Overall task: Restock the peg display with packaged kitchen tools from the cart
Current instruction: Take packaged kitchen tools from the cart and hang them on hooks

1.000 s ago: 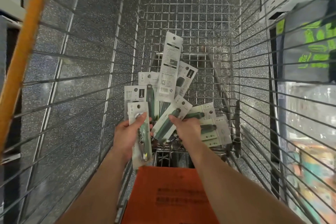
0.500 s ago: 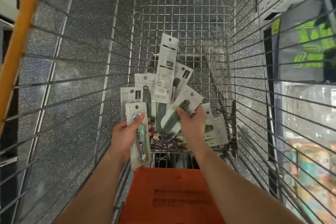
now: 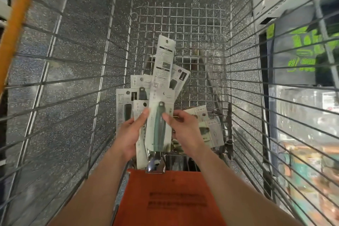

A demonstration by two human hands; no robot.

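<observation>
I look down into a wire shopping cart (image 3: 183, 16). Several white carded packs of green-handled kitchen tools (image 3: 139, 95) lie piled at its near end. My left hand (image 3: 131, 134) grips a pack (image 3: 141, 158) that sits partly hidden behind a second one. My right hand (image 3: 185, 130) pinches that second pack (image 3: 158, 124) by its right edge and holds it upright against the first; my left thumb touches its left edge. A long narrow pack (image 3: 164, 60) leans up behind them.
An orange child-seat flap (image 3: 168, 198) lies right below my hands. The cart's wire sides rise on both flanks, with an orange handle bar (image 3: 18, 18) at upper left. Shelves with goods (image 3: 304, 51) stand to the right. Speckled floor shows through the mesh.
My right hand lifted a green-handled pack out of the pile and swung it upright to the left, against the pack in my left hand.
</observation>
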